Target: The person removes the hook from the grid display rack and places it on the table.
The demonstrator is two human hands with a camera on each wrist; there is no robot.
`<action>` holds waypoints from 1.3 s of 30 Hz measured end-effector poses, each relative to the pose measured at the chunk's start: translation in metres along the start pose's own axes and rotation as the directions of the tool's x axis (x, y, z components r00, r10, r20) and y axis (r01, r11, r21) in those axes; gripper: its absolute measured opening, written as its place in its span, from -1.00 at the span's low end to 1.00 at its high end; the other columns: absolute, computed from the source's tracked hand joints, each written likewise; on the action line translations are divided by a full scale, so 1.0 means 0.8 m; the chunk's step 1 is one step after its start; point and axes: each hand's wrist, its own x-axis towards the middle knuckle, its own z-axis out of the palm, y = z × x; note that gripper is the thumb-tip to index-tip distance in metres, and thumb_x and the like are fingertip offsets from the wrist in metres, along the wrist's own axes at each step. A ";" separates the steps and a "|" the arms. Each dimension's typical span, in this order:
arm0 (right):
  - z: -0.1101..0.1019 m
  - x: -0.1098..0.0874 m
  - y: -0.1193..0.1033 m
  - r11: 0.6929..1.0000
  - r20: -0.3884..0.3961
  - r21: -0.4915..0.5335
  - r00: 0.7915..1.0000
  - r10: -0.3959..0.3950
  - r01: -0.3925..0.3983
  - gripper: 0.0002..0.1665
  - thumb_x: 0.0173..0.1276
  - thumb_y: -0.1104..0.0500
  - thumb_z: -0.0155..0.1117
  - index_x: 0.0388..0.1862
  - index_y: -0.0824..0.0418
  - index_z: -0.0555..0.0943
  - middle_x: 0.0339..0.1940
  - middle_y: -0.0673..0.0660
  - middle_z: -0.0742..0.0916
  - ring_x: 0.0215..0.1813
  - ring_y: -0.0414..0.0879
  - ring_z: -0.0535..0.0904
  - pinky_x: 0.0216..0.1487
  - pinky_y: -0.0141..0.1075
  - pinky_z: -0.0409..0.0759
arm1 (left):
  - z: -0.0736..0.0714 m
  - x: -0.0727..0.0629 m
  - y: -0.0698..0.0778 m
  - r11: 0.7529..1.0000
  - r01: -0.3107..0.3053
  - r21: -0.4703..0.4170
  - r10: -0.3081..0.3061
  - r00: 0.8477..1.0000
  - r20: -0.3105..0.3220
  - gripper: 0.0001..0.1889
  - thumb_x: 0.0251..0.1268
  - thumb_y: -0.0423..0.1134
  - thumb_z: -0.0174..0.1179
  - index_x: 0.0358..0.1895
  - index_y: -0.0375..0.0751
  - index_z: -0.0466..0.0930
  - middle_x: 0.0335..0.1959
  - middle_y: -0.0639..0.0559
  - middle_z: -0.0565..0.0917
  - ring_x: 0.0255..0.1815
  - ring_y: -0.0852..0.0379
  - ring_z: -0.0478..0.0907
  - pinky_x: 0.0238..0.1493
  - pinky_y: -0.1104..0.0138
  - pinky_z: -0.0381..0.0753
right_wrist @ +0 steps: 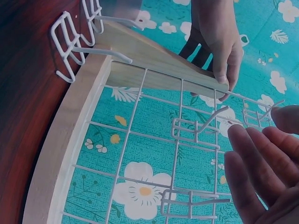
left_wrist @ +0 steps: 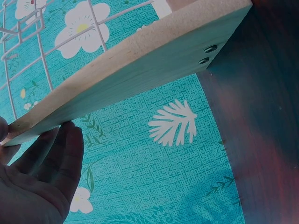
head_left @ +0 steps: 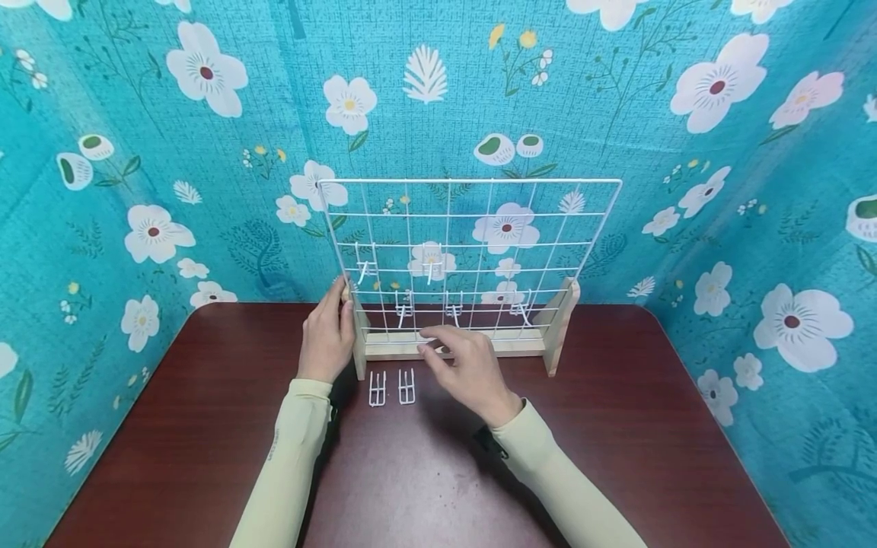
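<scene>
A white wire grid rack (head_left: pixel 489 245) stands upright in a wooden base. My left hand (head_left: pixel 327 335) grips the upper end of its left wooden side panel (left_wrist: pixel 140 60), thumb on one face and fingers on the other. Several white wire hooks hang on the grid, among them a lower-row hook (head_left: pixel 454 309) and an upper-left hook (head_left: pixel 363 270). My right hand (head_left: pixel 469 369) hovers before the lower grid, fingers loosely bent and holding nothing. Two loose hooks lie on the table left of it: one hook (head_left: pixel 377 388) and another hook (head_left: pixel 407 387).
The dark red-brown table (head_left: pixel 185 434) carries the rack near its back edge. A teal flowered cloth (head_left: pixel 274 99) hangs behind and at both sides. The right wooden side panel (head_left: pixel 563 327) and bottom wooden bar (head_left: pixel 507 346) complete the base.
</scene>
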 end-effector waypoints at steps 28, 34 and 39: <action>-0.005 0.005 0.001 1.000 -0.055 -0.005 0.998 0.010 -0.010 -0.78 0.38 0.22 0.43 -0.03 0.24 0.79 -0.15 0.15 0.88 -0.18 -0.08 0.85 -0.17 -0.20 0.79 | -0.001 -0.001 -0.001 1.000 -0.005 0.007 0.005 1.000 -0.011 -0.49 0.69 -0.18 0.00 0.58 -0.18 0.33 0.45 -0.28 0.55 0.38 -0.29 0.58 0.33 -0.20 0.57; -0.006 0.007 0.001 1.000 -0.064 -0.011 0.998 -0.002 0.001 -0.77 0.37 0.23 0.44 -0.02 0.24 0.79 -0.14 0.15 0.88 -0.14 -0.06 0.85 -0.12 -0.17 0.79 | 0.001 -0.001 -0.003 1.000 -0.011 0.010 0.011 1.000 -0.017 -0.49 0.69 -0.17 0.00 0.57 -0.19 0.34 0.44 -0.28 0.56 0.38 -0.28 0.58 0.35 -0.19 0.57; -0.005 0.006 0.002 1.000 -0.064 -0.010 0.998 0.001 -0.002 -0.77 0.38 0.23 0.44 -0.02 0.26 0.78 -0.14 0.15 0.88 -0.13 -0.06 0.85 -0.11 -0.17 0.79 | 0.003 -0.001 -0.004 1.000 -0.007 0.014 0.007 1.000 -0.012 -0.49 0.70 -0.14 -0.03 0.59 -0.16 0.33 0.45 -0.28 0.55 0.39 -0.29 0.58 0.35 -0.20 0.56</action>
